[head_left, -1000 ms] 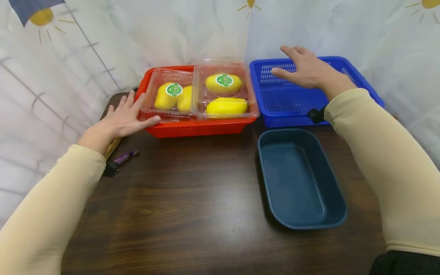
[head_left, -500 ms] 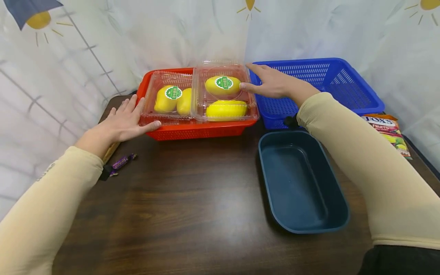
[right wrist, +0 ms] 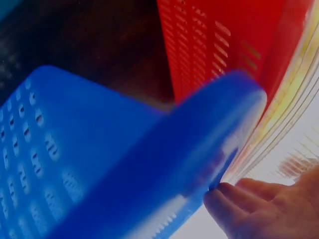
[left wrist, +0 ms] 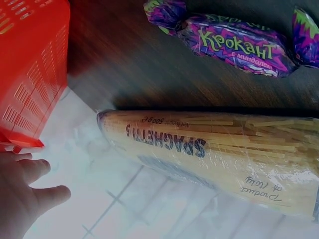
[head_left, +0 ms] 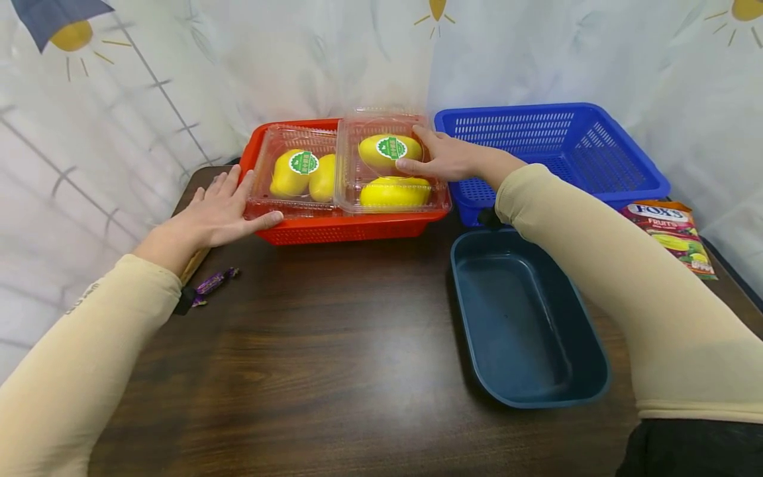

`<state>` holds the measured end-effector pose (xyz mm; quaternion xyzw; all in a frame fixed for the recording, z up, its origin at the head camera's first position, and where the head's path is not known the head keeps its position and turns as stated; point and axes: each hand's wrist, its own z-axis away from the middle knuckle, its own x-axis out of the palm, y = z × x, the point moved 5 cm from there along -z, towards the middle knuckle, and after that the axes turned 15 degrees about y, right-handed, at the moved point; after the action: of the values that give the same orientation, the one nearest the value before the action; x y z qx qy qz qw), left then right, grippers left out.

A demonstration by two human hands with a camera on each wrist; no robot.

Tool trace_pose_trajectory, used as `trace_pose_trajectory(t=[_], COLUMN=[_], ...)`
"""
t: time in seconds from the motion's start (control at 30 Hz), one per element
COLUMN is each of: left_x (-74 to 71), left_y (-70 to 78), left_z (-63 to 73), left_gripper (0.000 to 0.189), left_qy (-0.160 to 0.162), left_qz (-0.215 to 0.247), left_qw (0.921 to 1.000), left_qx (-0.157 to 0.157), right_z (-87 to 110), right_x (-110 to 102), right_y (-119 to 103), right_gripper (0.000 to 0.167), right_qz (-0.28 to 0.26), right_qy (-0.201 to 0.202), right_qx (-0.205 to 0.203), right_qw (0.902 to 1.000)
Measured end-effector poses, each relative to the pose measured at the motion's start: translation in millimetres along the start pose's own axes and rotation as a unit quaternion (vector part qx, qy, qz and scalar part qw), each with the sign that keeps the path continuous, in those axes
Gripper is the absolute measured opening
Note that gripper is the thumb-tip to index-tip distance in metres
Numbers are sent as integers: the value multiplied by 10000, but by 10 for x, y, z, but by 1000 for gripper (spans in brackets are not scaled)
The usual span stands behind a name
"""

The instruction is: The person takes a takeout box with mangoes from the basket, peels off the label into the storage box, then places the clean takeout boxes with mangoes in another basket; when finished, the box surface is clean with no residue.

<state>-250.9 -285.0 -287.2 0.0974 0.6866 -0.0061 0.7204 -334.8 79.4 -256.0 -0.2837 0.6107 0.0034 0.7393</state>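
Note:
In the head view a red basket (head_left: 346, 229) holds two clear plastic clamshell boxes. Two yellow mangoes (head_left: 290, 173) show through the left clamshell box (head_left: 271, 156), and two more through the right clamshell box (head_left: 352, 159), which sits higher. Spread fingers of my left hand (head_left: 205, 211) lie along the basket's left rim, thumb toward its front. My right hand (head_left: 456, 159) is at the right box's right side, thumb extended over the lid; firm contact cannot be told. In the right wrist view, straight fingers (right wrist: 259, 196) show beside a blue rim, partly hidden.
A blue basket (head_left: 620, 149) stands right of the red one. In front of it is a dark teal tub (head_left: 512, 324). A FOX'S candy bag (head_left: 676, 238) lies at the right. Spaghetti (left wrist: 199, 154) and a purple wrapped candy (left wrist: 234, 45) lie at the left.
My right hand has moved left and slightly down, from above the blue basket to the right mango box. The candy bag has come into view. My left hand stays at the red basket's rim.

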Motion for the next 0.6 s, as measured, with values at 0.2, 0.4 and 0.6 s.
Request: trace_pose_trajectory(t=[0.2, 0.4, 0.6], left_x=[-5, -18, -19], left_y=[12, 25, 28], left_z=[1, 6, 9], left_gripper=[114, 115, 115], left_qy=[10, -9, 11], left_qz=[21, 12, 17], left_qw=[10000, 10000, 10000], left_qx=[-45, -79, -69], right_z=[11, 21, 50], right_x=[12, -33, -77], right_y=[-16, -79, -153], right_gripper=[103, 102, 106], right_qz=[-155, -770, -1994], right_qy=[197, 729, 1060], right_qx=[50, -159, -69], right_qw=[9997, 9942, 9741])
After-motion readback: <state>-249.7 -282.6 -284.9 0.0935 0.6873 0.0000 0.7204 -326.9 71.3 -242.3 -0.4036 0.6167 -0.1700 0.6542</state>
